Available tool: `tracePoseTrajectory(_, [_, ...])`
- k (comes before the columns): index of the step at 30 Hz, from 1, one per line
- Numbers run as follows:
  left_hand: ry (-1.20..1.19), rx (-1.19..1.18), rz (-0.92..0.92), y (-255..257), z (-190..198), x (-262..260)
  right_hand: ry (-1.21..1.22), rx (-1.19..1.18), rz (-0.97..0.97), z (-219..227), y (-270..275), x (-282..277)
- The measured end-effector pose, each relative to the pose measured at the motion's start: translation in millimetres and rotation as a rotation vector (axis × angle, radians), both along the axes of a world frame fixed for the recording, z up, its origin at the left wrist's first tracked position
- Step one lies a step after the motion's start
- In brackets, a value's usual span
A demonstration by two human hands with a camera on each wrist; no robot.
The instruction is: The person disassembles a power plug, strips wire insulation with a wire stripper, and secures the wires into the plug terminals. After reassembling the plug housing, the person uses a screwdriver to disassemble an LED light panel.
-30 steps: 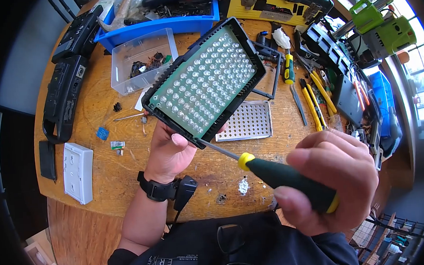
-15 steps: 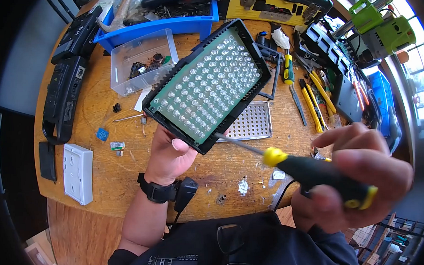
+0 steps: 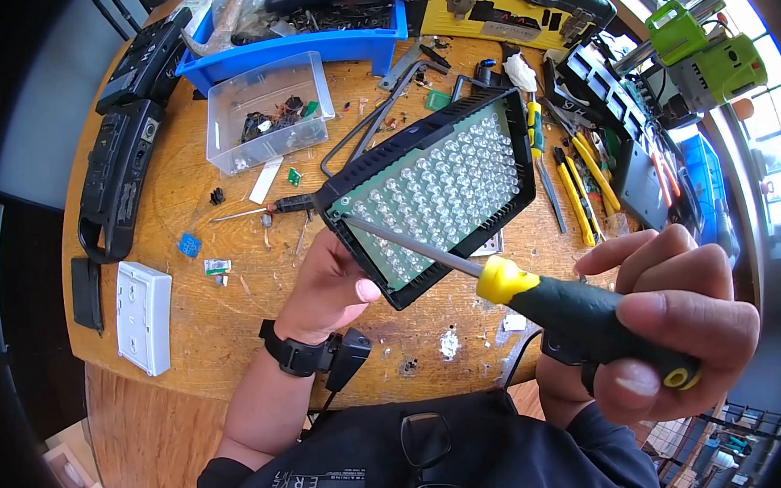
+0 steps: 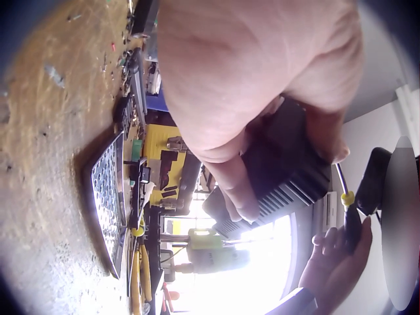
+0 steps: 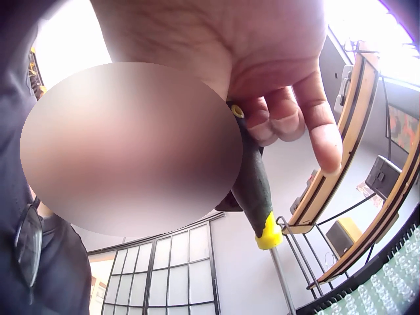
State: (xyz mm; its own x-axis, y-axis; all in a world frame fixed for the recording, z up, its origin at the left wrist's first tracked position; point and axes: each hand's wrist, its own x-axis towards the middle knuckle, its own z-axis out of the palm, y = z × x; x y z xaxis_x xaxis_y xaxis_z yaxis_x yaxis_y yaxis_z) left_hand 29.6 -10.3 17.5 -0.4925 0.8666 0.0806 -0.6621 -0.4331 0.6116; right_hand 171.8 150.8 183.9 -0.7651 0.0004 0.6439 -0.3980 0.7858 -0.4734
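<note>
My left hand point(image 3: 326, 288) grips a black LED lamp housing point(image 3: 402, 147) from beneath, tilted above the bench. Inside the housing lies a green circuit board point(image 3: 446, 196) with rows of clear LEDs. In the left wrist view the fingers wrap the housing's ribbed black back point(image 4: 282, 197). My right hand point(image 3: 694, 315) holds a screwdriver point(image 3: 583, 317) with a dark green handle and yellow collar, its index finger extended off the handle. The screwdriver's tip is at the board's left corner. Below the housing, mostly hidden in the head view, a perforated metal plate point(image 4: 108, 197) lies on the bench.
A clear plastic box point(image 3: 268, 149) with scraps stands before a blue bin point(image 3: 307, 57). Pliers point(image 3: 575, 192) and other hand tools lie at the right. A white plastic case point(image 3: 143, 317) and a black handheld device point(image 3: 123, 180) are at the left. A yellow toolbox point(image 3: 502, 18) stands behind.
The lamp housing has moved right and down with my left hand, uncovering tools behind it. The screwdriver tip has shifted from the housing's lower edge to the board's left corner.
</note>
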Motion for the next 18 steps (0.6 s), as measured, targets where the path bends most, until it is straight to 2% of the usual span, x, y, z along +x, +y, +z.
tracePoseTrajectory(18, [0.016, -0.008, -0.031, -1.1, -2.4, -1.0, -0.027, 0.016, -0.001, -0.7, -4.2, -1.8])
